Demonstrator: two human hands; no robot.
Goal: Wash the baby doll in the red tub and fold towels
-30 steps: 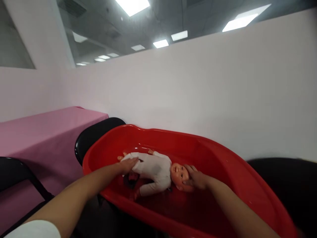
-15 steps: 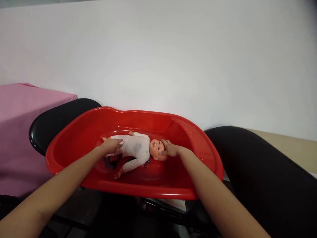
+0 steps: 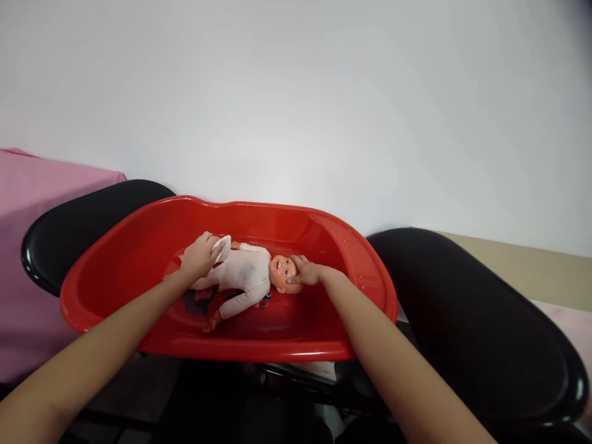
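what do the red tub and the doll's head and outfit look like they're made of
Red tub: likely moulded plastic, glossy with sharp highlights along the rim. Doll's head: smooth, slightly shiny, probably vinyl or plastic. Outfit: matte white fabric that creases, apparently soft cloth.
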